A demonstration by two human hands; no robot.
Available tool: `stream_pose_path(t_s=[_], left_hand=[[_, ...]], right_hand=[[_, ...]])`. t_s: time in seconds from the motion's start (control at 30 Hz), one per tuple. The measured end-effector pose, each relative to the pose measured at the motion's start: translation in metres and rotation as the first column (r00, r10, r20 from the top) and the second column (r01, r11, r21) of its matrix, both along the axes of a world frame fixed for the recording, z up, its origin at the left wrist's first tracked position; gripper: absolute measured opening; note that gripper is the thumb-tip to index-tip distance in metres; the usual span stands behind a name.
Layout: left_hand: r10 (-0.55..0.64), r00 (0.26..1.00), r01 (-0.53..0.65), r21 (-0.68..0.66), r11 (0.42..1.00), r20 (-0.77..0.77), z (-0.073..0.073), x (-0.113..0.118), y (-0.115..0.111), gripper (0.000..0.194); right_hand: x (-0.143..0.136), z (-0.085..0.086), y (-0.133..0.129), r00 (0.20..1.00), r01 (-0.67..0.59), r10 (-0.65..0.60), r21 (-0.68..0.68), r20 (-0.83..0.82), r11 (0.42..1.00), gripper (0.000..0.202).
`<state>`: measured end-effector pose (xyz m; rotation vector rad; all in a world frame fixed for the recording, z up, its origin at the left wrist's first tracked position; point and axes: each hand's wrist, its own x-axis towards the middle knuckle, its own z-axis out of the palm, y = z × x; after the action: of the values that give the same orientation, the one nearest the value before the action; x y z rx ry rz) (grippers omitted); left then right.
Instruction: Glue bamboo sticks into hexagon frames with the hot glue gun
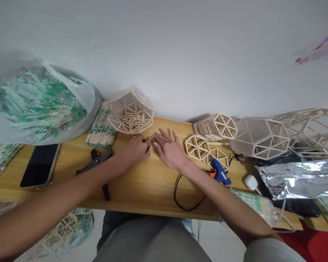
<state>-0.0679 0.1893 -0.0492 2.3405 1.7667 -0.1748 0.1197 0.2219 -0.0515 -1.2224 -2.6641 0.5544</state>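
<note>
My left hand [136,150] is closed around a small dark object, mostly hidden by the fingers, over the wooden table [153,182]. Close to its right, my right hand [168,147] lies low over the tabletop with fingers spread, its thumb and index near a small pale piece [153,136] between the two hands. Behind the hands stands a stick-frame container [117,118] with short wooden sticks [133,120] inside. Two flat hexagonal stick frames [196,147] rest right of my right hand, beside a blue glue gun [221,172].
On the left are a plastic bag of green wrappers [43,105], chopstick packs [101,127], a phone [40,165] and a black clamp-like tool [94,163]. Rightward stand stacked hexagons [225,126], larger stick structures [259,137], a white plug [252,182] and silver foil packaging [300,178]. A black cable [175,193] loops in front.
</note>
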Motion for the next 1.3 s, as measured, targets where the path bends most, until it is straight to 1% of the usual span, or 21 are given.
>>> stream_pose_path(t_s=[0.1,0.17,0.2,0.27,0.3,0.33,0.37,0.4,0.43,0.47,0.5,0.53,0.57,0.6,0.63,0.67,0.73,0.87,0.97,1.17,1.3], left_hand=[[0.024,0.997,-0.031,0.098,0.995,0.079,-0.007,-0.004,-0.028,0.054],[0.005,0.986,-0.033,0.163,0.986,0.165,-0.009,-0.005,-0.047,0.053],[-0.006,0.977,-0.035,0.189,0.981,0.215,-0.009,-0.004,-0.056,0.052],[-0.023,0.936,-0.055,0.211,0.976,0.352,-0.008,0.0,-0.07,0.049],[-0.018,0.894,-0.079,0.197,0.977,0.447,-0.006,0.003,-0.075,0.047],[0.011,0.83,-0.116,0.154,0.981,0.558,-0.005,0.007,-0.08,0.047],[0.069,0.732,-0.162,0.075,0.984,0.677,-0.004,0.01,-0.084,0.046],[0.159,0.597,-0.202,-0.045,0.978,0.786,-0.004,0.014,-0.087,0.045],[0.277,0.426,-0.22,-0.198,0.955,0.862,-0.003,0.019,-0.089,0.044],[0.398,0.228,-0.208,-0.355,0.911,0.888,-0.003,0.023,-0.09,0.043],[0.507,0.031,-0.166,-0.496,0.852,0.861,-0.002,0.027,-0.091,0.043],[0.589,-0.141,-0.11,-0.604,0.79,0.796,-0.001,0.03,-0.091,0.042],[0.637,-0.275,-0.058,-0.674,0.737,0.72,-0.001,0.034,-0.09,0.041],[0.658,-0.372,-0.022,-0.715,0.699,0.655,0.001,0.037,-0.09,0.039],[0.662,-0.436,-0.003,-0.737,0.676,0.609,0.002,0.04,-0.089,0.036],[0.663,-0.472,0.007,-0.75,0.662,0.581,0.004,0.042,-0.088,0.033],[0.661,-0.497,0.017,-0.755,0.656,0.563,0.007,0.046,-0.087,0.029],[0.66,-0.473,0.024,-0.74,0.672,0.584,0.012,0.05,-0.087,0.033],[0.664,-0.472,0.03,-0.742,0.669,0.58,0.014,0.052,-0.088,0.038],[0.654,-0.451,0.007,-0.73,0.683,0.607,0.016,0.052,-0.092,0.042],[0.626,-0.403,-0.032,-0.694,0.72,0.668,0.015,0.049,-0.097,0.044]], right_hand=[[0.026,-0.004,-0.014,0.963,0.129,-0.136,-0.043,-0.235,0.991,0.044],[0.04,-0.008,-0.025,0.885,0.217,-0.262,-0.156,-0.384,0.964,0.04],[0.044,-0.009,-0.029,0.833,0.239,-0.332,-0.253,-0.443,0.938,0.038],[0.048,-0.008,-0.034,0.713,0.202,-0.474,-0.496,-0.516,0.844,0.038],[0.048,-0.006,-0.035,0.661,0.138,-0.534,-0.614,-0.527,0.777,0.042],[0.047,-0.004,-0.035,0.62,0.056,-0.581,-0.708,-0.528,0.704,0.046],[0.046,-0.001,-0.035,0.592,-0.027,-0.612,-0.772,-0.524,0.635,0.049],[0.045,0.002,-0.035,0.572,-0.095,-0.634,-0.81,-0.52,0.578,0.05],[0.043,0.004,-0.035,0.558,-0.141,-0.65,-0.83,-0.516,0.539,0.05],[0.042,0.007,-0.035,0.546,-0.166,-0.662,-0.841,-0.514,0.516,0.048],[0.042,0.008,-0.036,0.536,-0.179,-0.671,-0.845,-0.513,0.503,0.045],[0.041,0.009,-0.036,0.529,-0.183,-0.677,-0.848,-0.512,0.498,0.041],[0.041,0.01,-0.037,0.524,-0.183,-0.682,-0.849,-0.511,0.496,0.039],[0.041,0.011,-0.038,0.519,-0.182,-0.686,-0.85,-0.51,0.494,0.036],[0.041,0.012,-0.038,0.516,-0.181,-0.689,-0.851,-0.509,0.493,0.035],[0.042,0.012,-0.039,0.51,-0.179,-0.693,-0.851,-0.509,0.494,0.034],[0.042,0.015,-0.039,0.501,-0.169,-0.698,-0.849,-0.511,0.501,0.035],[0.038,0.021,-0.041,0.493,-0.146,-0.69,-0.832,-0.53,0.535,0.034],[0.033,0.026,-0.043,0.493,-0.139,-0.675,-0.816,-0.549,0.562,0.037],[0.028,0.037,-0.04,0.555,-0.069,-0.629,-0.783,-0.545,0.618,0.044],[0.028,0.044,-0.039,0.589,-0.062,-0.613,-0.786,-0.526,0.615,0.048]])
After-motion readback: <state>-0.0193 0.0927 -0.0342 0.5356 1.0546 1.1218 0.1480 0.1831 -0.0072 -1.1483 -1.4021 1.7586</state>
